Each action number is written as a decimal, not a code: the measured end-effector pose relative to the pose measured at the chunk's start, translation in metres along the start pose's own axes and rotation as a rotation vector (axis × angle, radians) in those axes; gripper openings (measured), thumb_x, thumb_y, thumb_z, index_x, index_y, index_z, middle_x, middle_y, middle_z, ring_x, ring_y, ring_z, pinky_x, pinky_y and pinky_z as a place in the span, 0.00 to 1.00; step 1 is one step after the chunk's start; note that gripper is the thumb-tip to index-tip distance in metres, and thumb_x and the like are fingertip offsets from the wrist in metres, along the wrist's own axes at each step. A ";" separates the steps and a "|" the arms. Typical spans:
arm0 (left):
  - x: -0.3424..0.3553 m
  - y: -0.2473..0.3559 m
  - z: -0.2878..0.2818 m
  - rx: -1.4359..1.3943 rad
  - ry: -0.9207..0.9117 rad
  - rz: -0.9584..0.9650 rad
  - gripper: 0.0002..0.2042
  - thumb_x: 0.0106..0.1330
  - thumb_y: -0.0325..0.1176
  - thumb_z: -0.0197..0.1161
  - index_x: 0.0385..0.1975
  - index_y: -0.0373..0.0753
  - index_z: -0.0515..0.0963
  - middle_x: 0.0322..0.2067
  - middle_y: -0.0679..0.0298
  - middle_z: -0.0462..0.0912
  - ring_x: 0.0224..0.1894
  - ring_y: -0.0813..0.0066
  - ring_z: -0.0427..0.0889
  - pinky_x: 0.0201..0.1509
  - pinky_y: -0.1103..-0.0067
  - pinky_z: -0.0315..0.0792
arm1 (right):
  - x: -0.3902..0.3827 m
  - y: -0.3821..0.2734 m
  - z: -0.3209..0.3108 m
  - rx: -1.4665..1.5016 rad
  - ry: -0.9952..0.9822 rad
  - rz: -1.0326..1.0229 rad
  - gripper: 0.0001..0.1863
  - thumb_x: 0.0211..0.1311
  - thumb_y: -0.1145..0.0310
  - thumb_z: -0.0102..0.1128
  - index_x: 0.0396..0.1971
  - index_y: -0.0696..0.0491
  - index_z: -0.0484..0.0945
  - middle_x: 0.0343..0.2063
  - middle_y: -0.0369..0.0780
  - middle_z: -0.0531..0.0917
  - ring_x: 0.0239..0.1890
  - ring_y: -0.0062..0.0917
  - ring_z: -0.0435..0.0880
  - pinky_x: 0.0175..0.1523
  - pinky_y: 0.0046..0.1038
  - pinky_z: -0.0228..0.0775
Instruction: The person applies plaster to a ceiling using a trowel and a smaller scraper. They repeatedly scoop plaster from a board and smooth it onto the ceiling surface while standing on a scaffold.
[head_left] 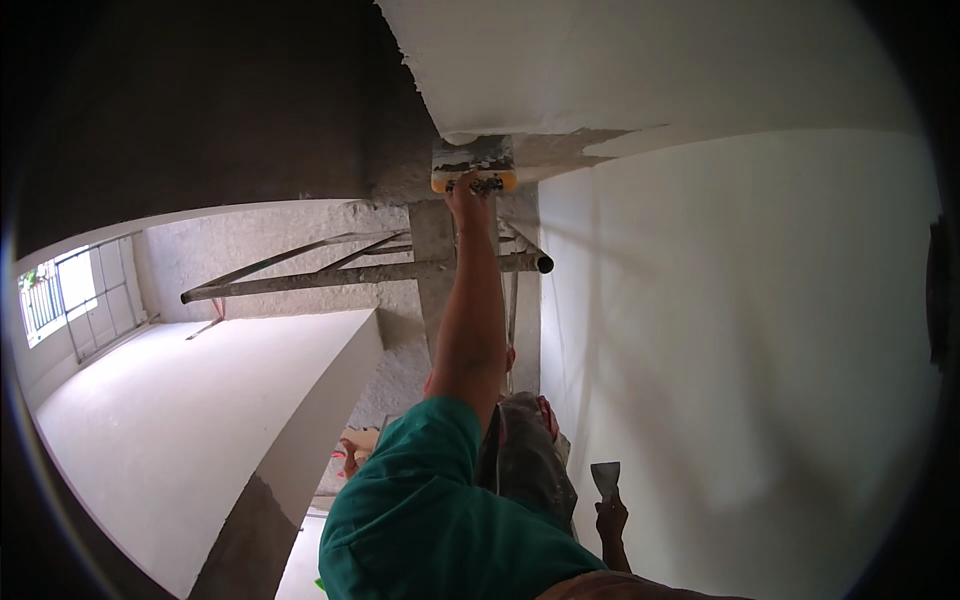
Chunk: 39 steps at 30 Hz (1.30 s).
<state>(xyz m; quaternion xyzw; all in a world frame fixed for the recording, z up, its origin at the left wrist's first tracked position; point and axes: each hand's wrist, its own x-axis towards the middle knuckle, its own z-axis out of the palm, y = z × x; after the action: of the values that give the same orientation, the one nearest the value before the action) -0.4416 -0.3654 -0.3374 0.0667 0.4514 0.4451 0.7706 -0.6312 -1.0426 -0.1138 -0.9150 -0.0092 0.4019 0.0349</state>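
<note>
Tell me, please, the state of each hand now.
Left hand: closed, holding a wide scraper.
Right hand: closed, holding a putty knife.

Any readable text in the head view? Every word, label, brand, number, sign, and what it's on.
No readable text.
Wide, flat blade with a yellow-orange edge: dark marks along that edge, too small to tell print from dirt.
Small, grey, flared metal scraper: none visible.
Teal fabric sleeve: none visible.
Smooth white wall on the right: none visible.

Putty knife [604, 476] right of trowel [485, 152]
</note>
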 end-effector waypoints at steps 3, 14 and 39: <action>0.003 -0.001 0.010 -0.021 0.023 -0.009 0.16 0.52 0.26 0.63 0.41 0.40 0.70 0.37 0.64 0.71 0.38 0.69 0.72 0.37 0.70 0.66 | 0.006 -0.012 -0.002 0.068 -0.012 0.024 0.34 0.50 0.76 0.64 0.61 0.53 0.65 0.30 0.51 0.81 0.33 0.42 0.83 0.37 0.39 0.74; -0.013 0.034 0.058 0.087 0.056 0.073 0.19 0.51 0.25 0.64 0.42 0.37 0.67 0.41 0.59 0.70 0.37 0.65 0.73 0.34 0.70 0.68 | 0.021 -0.024 -0.020 0.263 0.014 -0.072 0.30 0.59 0.71 0.56 0.63 0.52 0.65 0.21 0.43 0.78 0.22 0.23 0.76 0.31 0.27 0.71; -0.350 0.340 0.378 0.117 -0.315 0.460 0.13 0.62 0.32 0.54 0.43 0.34 0.70 0.34 0.54 0.78 0.26 0.63 0.82 0.17 0.75 0.68 | -0.017 0.058 0.022 0.819 -0.089 0.000 0.19 0.68 0.64 0.46 0.58 0.43 0.73 0.16 0.34 0.77 0.12 0.13 0.67 0.17 0.21 0.59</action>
<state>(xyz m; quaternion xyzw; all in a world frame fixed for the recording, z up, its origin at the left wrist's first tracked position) -0.4374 -0.3111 0.2776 0.2801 0.3239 0.5654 0.7050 -0.6594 -1.0996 -0.1201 -0.8073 0.1500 0.4114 0.3955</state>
